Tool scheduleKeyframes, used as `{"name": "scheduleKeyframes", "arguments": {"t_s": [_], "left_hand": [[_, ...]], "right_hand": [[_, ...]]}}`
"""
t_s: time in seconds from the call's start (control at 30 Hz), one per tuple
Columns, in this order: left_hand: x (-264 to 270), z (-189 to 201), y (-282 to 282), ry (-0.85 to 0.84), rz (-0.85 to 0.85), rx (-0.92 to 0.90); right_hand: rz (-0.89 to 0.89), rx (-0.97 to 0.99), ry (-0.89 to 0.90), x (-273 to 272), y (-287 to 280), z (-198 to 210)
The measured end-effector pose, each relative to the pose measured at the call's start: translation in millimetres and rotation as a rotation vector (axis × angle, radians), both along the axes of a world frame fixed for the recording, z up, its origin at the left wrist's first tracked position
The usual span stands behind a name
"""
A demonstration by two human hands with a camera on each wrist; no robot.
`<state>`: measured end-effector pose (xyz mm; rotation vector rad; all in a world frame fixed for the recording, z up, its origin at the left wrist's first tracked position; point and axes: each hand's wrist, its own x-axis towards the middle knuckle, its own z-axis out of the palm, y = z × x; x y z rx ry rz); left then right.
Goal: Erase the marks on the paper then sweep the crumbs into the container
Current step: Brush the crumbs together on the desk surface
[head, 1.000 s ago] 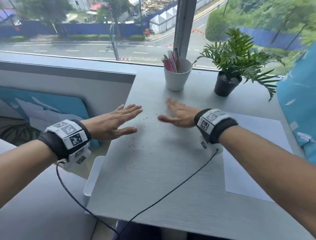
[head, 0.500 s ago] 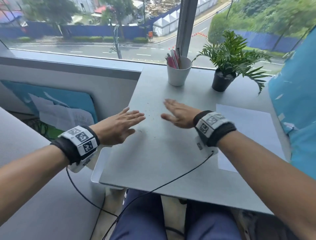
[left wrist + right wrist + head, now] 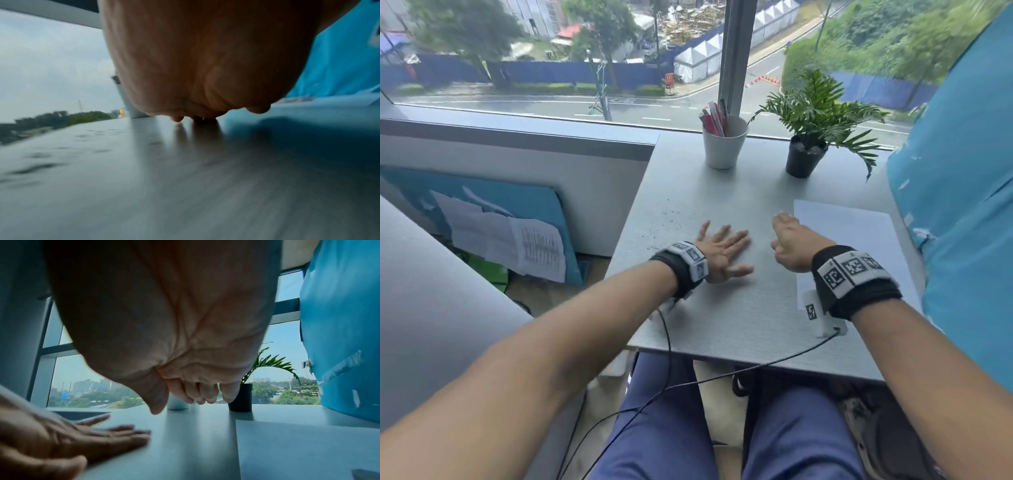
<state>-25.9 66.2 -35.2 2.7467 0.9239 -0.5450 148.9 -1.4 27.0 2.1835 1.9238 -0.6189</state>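
Dark eraser crumbs [image 3: 671,214] lie scattered on the grey table [image 3: 739,315], left of and beyond my left hand. My left hand [image 3: 722,251] lies flat on the table with its fingers spread, holding nothing. My right hand [image 3: 791,245] hovers on edge just left of the white paper [image 3: 859,240], fingers loosely bent and empty. In the right wrist view the right hand [image 3: 195,395] hangs above the table and the left hand [image 3: 92,439] lies flat at lower left. The paper [image 3: 308,447] looks blank. The container is hardly visible: only a white bit [image 3: 616,366] shows below the table's left front edge.
A white cup [image 3: 724,149] with pens and a potted plant [image 3: 808,150] stand at the back of the table by the window. A blue cloth [image 3: 962,205] hangs at the right. A cable [image 3: 722,377] crosses my lap. A second grey table [image 3: 431,308] stands left.
My left hand has moved right, from the table's left edge onto its middle. My right hand has shifted right toward the paper. The head view has pulled back and tilted down.
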Motion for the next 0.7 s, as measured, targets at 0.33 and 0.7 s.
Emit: {"name": "scheduleKeyframes", "arguments": {"t_s": [0.33,0.7], "left_hand": [[-139,20,18,-0.114,0.149,0.123],[-160,16,-64,-0.054,-0.457,0.062]], "right_hand": [[-0.025,-0.13,-0.045,-92,29,-50],[0.069,0.006,0.06,-49,49,-33]]}}
